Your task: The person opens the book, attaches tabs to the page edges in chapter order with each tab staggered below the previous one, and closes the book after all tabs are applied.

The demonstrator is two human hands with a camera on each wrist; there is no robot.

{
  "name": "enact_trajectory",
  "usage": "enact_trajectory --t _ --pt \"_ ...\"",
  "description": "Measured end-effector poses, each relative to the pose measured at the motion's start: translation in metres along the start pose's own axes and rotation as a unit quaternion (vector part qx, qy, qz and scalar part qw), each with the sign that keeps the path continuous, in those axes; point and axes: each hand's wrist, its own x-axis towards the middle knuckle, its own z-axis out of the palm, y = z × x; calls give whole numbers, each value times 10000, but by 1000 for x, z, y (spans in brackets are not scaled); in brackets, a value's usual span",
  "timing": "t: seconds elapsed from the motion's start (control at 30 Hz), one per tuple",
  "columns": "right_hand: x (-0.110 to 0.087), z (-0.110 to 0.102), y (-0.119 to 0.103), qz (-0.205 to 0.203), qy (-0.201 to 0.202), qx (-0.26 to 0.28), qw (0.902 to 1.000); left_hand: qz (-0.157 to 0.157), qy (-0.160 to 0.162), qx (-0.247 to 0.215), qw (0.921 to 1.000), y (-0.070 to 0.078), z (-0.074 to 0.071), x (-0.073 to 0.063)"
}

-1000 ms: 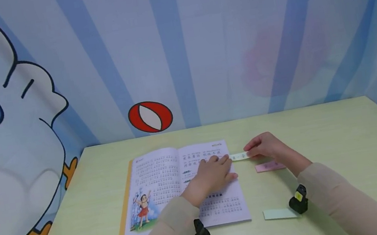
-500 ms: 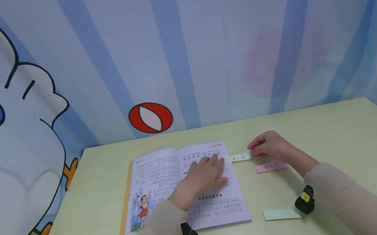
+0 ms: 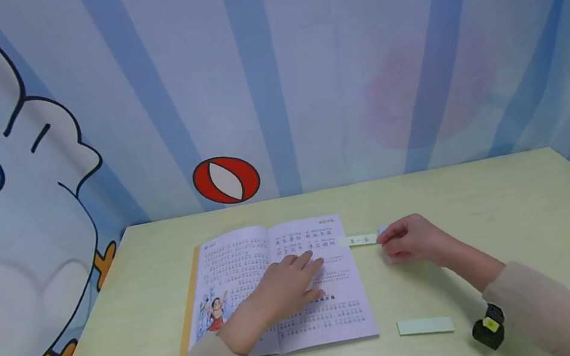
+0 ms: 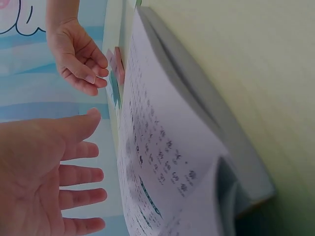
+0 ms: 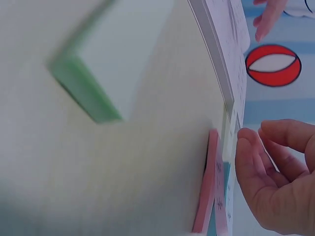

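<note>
An open book (image 3: 327, 324) with printed pages lies on the table. My left hand (image 3: 284, 287) is over its middle, fingers spread and straight; in the left wrist view that hand (image 4: 34, 177) looks raised off the page. A pale sticky note strip (image 3: 360, 240) with handwritten characters sticks out past the right page's edge. By its outer end is my right hand (image 3: 414, 239), fingers loosely bent; the right wrist view shows nothing in the fingers (image 5: 246, 152). Below this hand lies a pink sticky note pad (image 5: 209, 189), mostly hidden in the head view, with a blue pad (image 3: 382, 229) behind it.
A light green sticky note pad (image 3: 425, 326) lies near the table's front, right of the book. The pale table (image 3: 528, 198) ends at a blue striped backdrop (image 3: 325, 75) with cartoon figures.
My left hand has drawn back from the strip toward the book's lower left. My right hand has let go of the strip's end and come down over the pink pad.
</note>
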Motion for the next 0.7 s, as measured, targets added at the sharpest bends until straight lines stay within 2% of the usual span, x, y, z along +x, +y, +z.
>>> enact_trajectory --t 0.13,0.2,0.4,0.53,0.7 --pt "-8 11 5 -185 -69 -254 9995 376 231 29 9990 2 4 -13" --pt "-12 16 7 -192 -107 -217 9995 521 313 -17 9982 3 6 -18" --pt "-22 31 8 -205 -359 167 9990 785 445 -159 9958 8 13 -28" --pt "-24 40 9 -43 -490 491 9976 978 502 -318 9934 11 17 -33" --pt "-25 50 12 151 -516 654 9964 1301 678 -236 9889 16 26 -36"
